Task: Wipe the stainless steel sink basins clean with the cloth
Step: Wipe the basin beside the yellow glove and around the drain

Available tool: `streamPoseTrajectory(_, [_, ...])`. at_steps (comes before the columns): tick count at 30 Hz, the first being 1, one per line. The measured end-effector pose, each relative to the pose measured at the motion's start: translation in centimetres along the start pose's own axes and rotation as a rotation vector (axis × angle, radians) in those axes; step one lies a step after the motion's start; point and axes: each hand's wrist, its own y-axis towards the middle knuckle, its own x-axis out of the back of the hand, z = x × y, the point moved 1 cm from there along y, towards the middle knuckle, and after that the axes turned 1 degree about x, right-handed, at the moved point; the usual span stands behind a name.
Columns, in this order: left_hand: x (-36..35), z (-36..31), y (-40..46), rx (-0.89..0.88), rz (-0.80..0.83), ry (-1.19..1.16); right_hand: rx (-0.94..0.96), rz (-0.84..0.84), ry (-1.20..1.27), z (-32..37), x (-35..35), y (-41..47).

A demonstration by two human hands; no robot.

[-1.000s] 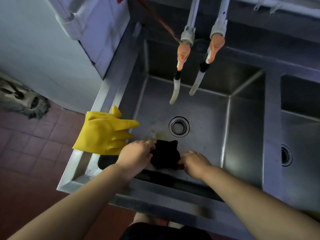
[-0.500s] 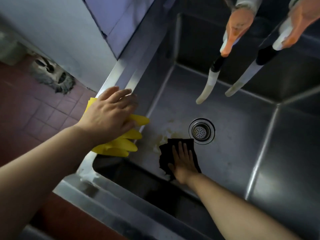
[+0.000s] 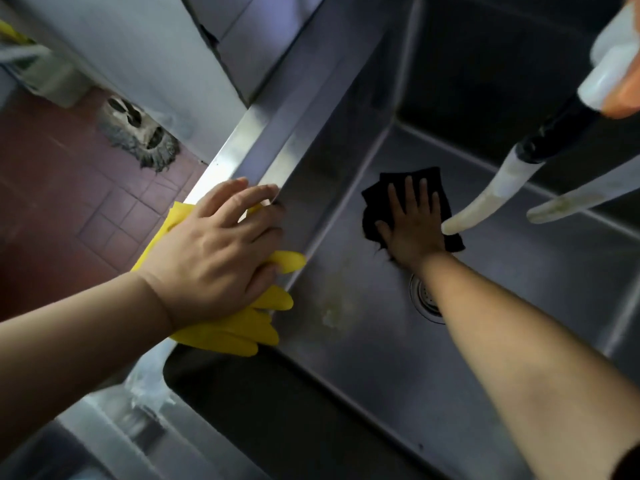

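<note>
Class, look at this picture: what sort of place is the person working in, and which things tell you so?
Probably a commercial or utility kitchen wash area: a deep stainless steel sink basin, hose-tipped taps hanging over it, yellow rubber gloves on the rim, and a red tiled floor.

No readable text, labels, brand names, numbers or signs appear anywhere in view.
</note>
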Motion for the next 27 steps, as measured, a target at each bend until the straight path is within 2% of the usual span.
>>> streamPoseTrajectory(3, [-0.1,0.0,0.1,-0.001,0.010,0.003,-0.070,-0.009,0.016,1.0,0.4,0.9])
streamPoseTrajectory(5, [-0.1,-0.1,0.1,-0.003,0.012,0.002,-0.033,-0.015,0.018,2.7,-0.2,-0.3])
streamPoseTrajectory(8, [-0.1,-0.1,0.0,-0.008,0.007,0.016,0.160,-0.066,0.025,6.1,-2.4,-4.6])
streamPoseTrajectory(11, [-0.1,-0.1,0.0,-0.016,0.005,0.028,0.384,-0.016,0.031,8.7,-4.7,-10.3])
streamPoseTrajectory(18, [-0.1,-0.2,0.1,-0.047,-0.059,0.002,0.774,0.071,0.061,7.5,-7.1,-19.6])
streamPoseTrajectory(21, [-0.2,-0.2,0.1,-0.044,-0.061,-0.017,0.799,0.093,0.171,8.2,-6.7,-19.5])
streamPoseTrajectory(24, [-0.2,-0.1,0.1,-0.037,-0.052,-0.016,0.843,0.130,0.087,10.8,-6.7,-17.7])
streamPoseTrajectory(27, [-0.3,-0.1,0.2,-0.044,-0.053,-0.002,0.862,0.096,0.010,13.3,-6.2,-14.9])
